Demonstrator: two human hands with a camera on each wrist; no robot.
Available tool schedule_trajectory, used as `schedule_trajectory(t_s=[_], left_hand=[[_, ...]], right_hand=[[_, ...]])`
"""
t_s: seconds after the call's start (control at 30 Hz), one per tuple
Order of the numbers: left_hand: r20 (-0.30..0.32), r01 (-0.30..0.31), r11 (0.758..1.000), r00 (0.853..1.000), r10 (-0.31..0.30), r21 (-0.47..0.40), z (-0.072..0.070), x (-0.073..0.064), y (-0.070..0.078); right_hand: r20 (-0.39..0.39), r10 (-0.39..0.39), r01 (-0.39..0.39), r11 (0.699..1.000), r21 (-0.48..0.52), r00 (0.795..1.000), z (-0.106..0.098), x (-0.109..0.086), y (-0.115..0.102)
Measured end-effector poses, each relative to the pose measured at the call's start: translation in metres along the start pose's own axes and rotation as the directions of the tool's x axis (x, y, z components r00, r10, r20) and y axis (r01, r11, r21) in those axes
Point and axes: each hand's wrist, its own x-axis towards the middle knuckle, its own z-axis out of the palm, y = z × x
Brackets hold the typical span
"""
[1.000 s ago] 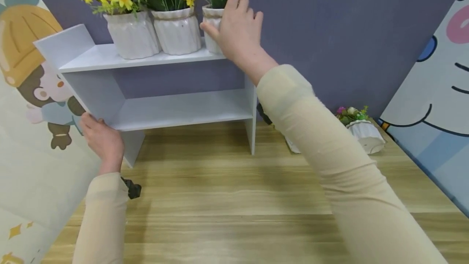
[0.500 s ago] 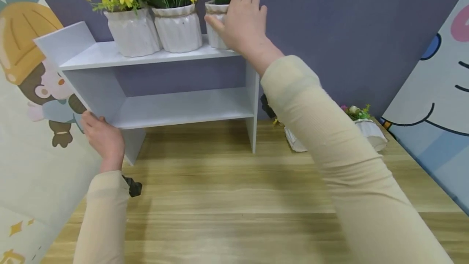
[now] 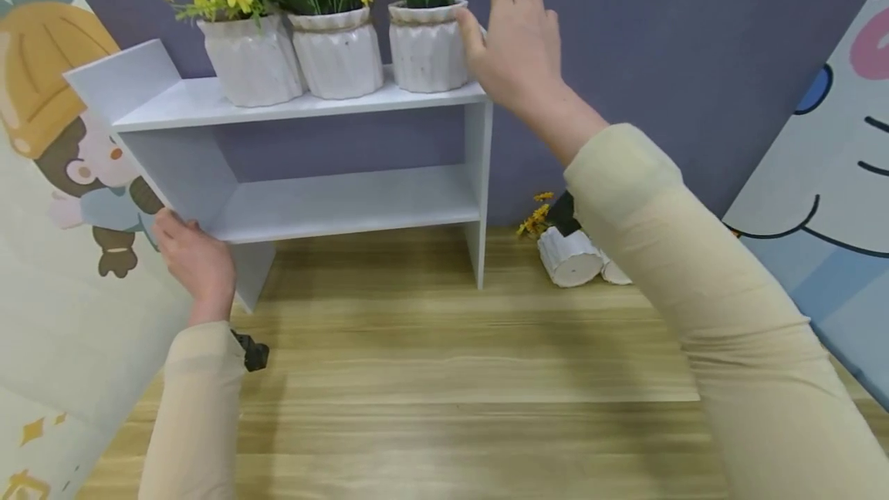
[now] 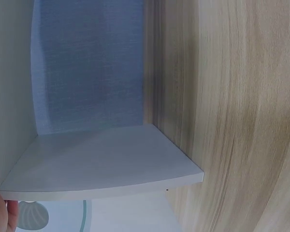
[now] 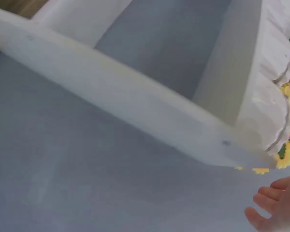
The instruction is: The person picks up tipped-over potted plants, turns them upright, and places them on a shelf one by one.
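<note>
A white two-tier shelf (image 3: 347, 203) stands against the wall. My left hand (image 3: 197, 265) grips the front edge of its left side panel; in the left wrist view only a bit of that hand (image 4: 2, 212) shows at the panel's edge. Three white pots with yellow flowers line the top board: a left pot (image 3: 253, 64), a middle pot (image 3: 336, 56) and a right pot (image 3: 428, 48). Beside the right pot is my right hand (image 3: 521, 45), its fingers loosely extended and holding nothing. In the right wrist view this hand (image 5: 280, 205) appears apart from the shelf's end panel (image 5: 121, 87).
On the wooden table (image 3: 430, 376), to the right of the shelf, a white flowerpot (image 3: 569, 257) lies on its side with yellow flowers. Another pot (image 3: 614, 272) is partly hidden by my right sleeve. Cartoon-printed panels (image 3: 826, 176) flank the table.
My right hand has left the right pot and moved to the right. That pot sits slightly farther right than a second ago. My left hand keeps its place on the shelf.
</note>
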Motion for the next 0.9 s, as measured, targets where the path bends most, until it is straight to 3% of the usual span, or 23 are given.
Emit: schedule_trajectory(t_s=[0.47,0.7,0.9], left_hand=[[0.008,0.010,1.000,1.000,-0.010,0.011,0.001,-0.002,0.002],[0.013,0.006,1.000,1.000,-0.007,0.016,0.002,0.000,0.001],[0.022,0.039,0.999,0.999,-0.039,0.005,0.002,0.001,0.001]], right_hand=[[-0.017,0.060,-0.059,0.994,0.091,0.998,0.027,-0.036,0.055],[0.040,0.076,-0.078,0.994,0.072,0.996,0.046,-0.060,0.080],[0.106,0.071,-0.075,0.997,0.032,0.992,0.063,-0.076,0.096]])
